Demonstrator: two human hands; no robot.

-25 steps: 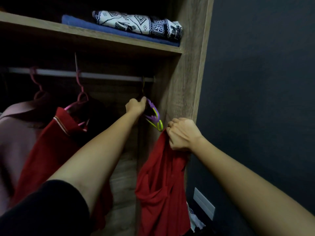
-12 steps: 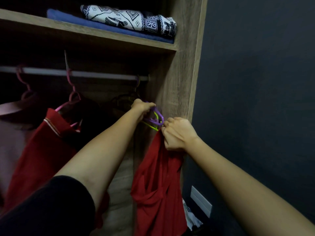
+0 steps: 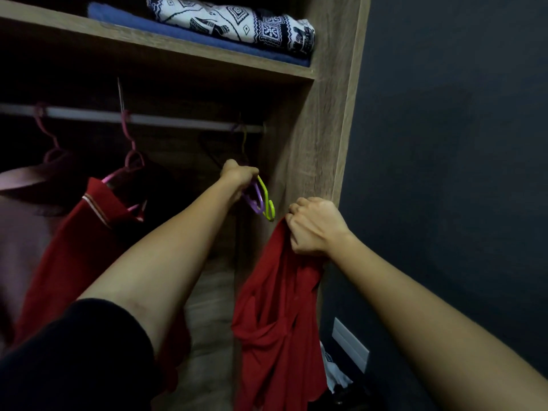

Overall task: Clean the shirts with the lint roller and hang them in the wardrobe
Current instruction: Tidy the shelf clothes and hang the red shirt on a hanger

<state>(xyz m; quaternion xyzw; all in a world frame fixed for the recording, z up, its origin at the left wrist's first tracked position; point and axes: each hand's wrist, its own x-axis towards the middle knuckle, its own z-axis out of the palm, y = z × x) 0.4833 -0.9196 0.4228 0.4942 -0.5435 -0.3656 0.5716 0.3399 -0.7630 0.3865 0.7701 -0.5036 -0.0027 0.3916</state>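
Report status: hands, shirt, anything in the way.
Left hand grips purple and green hangers under the rail. Right hand grips loose red shirt, not yet on a hanger. Hung striped-collar shirt sits left, apart from the hangers.

Left hand (image 3: 238,176) raised, fingers curled; right hand (image 3: 314,226) clenched.

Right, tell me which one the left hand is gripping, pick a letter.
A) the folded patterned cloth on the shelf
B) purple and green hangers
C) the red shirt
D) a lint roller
B: the left hand is curled round the purple and green hangers inside the wardrobe, while the right hand grips the red shirt beside them.
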